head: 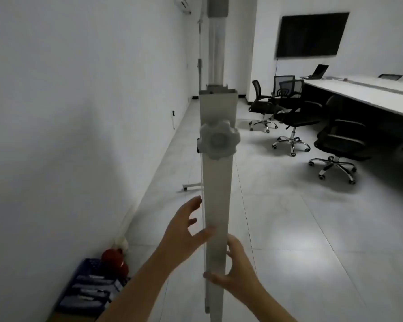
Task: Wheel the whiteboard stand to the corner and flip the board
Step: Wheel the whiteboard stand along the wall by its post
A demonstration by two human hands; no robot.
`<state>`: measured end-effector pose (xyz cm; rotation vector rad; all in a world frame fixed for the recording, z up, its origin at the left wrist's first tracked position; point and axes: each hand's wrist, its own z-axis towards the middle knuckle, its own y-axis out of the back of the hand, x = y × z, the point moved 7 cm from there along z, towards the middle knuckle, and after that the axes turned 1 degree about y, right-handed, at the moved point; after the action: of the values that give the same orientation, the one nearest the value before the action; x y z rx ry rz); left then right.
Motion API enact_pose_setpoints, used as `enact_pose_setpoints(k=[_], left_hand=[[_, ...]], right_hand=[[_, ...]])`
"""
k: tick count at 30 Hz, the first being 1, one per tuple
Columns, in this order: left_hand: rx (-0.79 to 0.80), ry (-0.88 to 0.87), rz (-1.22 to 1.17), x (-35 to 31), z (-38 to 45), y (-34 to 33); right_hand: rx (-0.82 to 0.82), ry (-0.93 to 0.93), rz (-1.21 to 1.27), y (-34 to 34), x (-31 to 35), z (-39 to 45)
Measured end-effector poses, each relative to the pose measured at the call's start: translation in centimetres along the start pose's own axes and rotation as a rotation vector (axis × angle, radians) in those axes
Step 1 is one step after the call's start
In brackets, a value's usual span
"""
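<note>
Whiteboard stand's upright post (216, 205) we clasp low with our right hand (236, 267) (for steering); left hand (184, 228) spread open, thumb touching.

Two bare forearms reach in from the bottom edge, no sleeves, watch or rings visible; the left grip (184, 226) and right grip (236, 268) are ungloved, slightly blurred

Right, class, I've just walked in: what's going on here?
A person stands at the end of a whiteboard stand, seen edge-on beside the left wall. The right hand wraps the upright post low down; the left hand is open, fingers spread, its thumb on the post. A locking knob sits higher up. Office chairs and a long table lie to the right.
</note>
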<state>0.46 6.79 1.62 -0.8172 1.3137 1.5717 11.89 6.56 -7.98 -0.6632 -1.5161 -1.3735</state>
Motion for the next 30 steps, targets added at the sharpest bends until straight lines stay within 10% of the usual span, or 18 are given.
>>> enact_pose_setpoints(k=[19,30], left_hand=[[0.258,-0.181,-0.013,0.6,11.8,-3.9],[-0.036,-0.144,0.107,1.4,22.5,-5.5]], right_hand=[[0.059,-0.117,0.097,2.4,-3.5,11.1],[0.058,-0.053,0.136,7.6,-6.2,22.0]])
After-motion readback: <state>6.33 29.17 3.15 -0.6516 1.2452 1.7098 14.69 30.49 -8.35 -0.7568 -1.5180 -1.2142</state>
